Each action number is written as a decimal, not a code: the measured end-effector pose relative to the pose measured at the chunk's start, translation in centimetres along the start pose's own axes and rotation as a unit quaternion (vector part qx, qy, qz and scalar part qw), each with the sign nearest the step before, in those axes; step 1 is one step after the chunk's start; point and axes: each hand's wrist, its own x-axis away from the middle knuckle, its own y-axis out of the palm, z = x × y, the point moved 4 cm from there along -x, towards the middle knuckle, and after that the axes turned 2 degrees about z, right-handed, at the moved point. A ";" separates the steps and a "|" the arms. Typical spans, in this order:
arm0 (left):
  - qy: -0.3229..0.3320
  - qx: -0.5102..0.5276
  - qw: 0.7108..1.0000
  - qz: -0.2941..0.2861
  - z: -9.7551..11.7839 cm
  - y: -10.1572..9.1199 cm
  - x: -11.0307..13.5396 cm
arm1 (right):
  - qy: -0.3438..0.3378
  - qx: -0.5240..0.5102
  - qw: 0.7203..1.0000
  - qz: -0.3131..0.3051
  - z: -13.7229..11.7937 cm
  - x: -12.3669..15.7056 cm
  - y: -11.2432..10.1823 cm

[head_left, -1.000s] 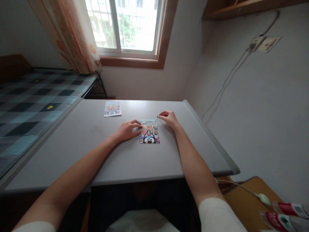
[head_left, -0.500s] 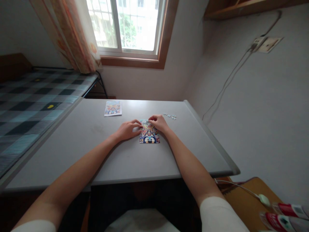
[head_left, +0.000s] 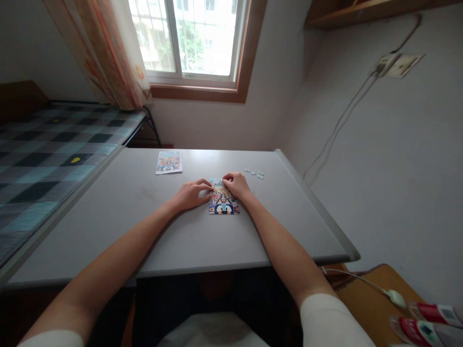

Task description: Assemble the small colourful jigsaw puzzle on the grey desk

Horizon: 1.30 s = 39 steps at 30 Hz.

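A small jigsaw puzzle [head_left: 224, 206] lies flat on the table, largely assembled, with a blue cartoon dog's face along its near edge. My left hand [head_left: 192, 194] rests at its left side, thumb and fingers apart, fingertips touching the border. At the top right of the puzzle, my right hand [head_left: 237, 184] has thumb and forefinger pinched together over a pale puzzle piece, mostly covered by the fingertips. Several loose puzzle pieces [head_left: 254, 173] are scattered beyond my right hand. Part of the puzzle's right side is hidden under that hand.
A printed picture sheet [head_left: 169, 162] with the same dog design lies at the back left of the white table [head_left: 202, 246]. A bed [head_left: 72, 130] stands to the left, a wall with a cable [head_left: 334, 127] to the right. Bottles [head_left: 415, 330] sit low at the right.
The right fingertips have shifted very slightly at the puzzle's top edge, and the pale piece there now looks lower and flatter. My left hand stays in place.
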 end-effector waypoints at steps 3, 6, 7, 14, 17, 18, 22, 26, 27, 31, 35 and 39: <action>0.004 -0.002 1.000 0.005 0.1 -0.1 0.0 | 0.010 -0.053 0.999 0.002 0.4 -0.4 -0.2; 0.001 -0.005 1.000 0.003 0.2 -0.2 0.0 | 0.041 -0.111 0.993 0.026 1.7 -1.1 -1.0; 0.000 -0.006 1.000 0.002 0.2 -0.2 0.0 | 0.055 -0.119 0.991 0.039 2.3 -1.3 -1.4; -0.002 -0.008 1.000 0.000 0.3 -0.2 0.0 | 0.173 -0.031 0.979 0.102 6.5 -1.8 -4.4; -0.004 -0.013 1.000 -0.004 0.3 -0.3 -0.1 | 0.194 0.012 0.975 0.110 7.1 -1.6 -5.1; -0.005 -0.014 1.000 -0.006 0.3 -0.2 -0.1 | 0.199 0.026 0.973 0.111 7.1 -1.5 -5.4; -0.002 -0.016 1.000 -0.006 0.2 -0.1 -0.1 | 0.222 0.072 0.966 0.110 7.6 -1.2 -7.2; 0.001 -0.017 1.000 -0.001 0.1 0.0 0.0 | 0.266 0.100 0.952 0.116 9.0 -0.9 -9.4; 0.000 -0.018 1.000 -0.001 0.1 0.0 0.0 | 0.275 0.104 0.949 0.113 9.4 -0.9 -9.7; -0.004 -0.018 1.000 -0.004 0.2 -0.1 0.0 | 0.281 0.109 0.950 0.086 10.2 -0.9 -9.4; -0.004 -0.017 1.000 -0.004 0.2 -0.1 -0.1 | 0.276 0.118 0.952 0.063 10.2 -1.0 -8.7; -0.005 -0.015 1.000 0.000 0.1 -0.1 0.0 | 0.273 0.131 0.951 0.057 10.2 -1.1 -8.4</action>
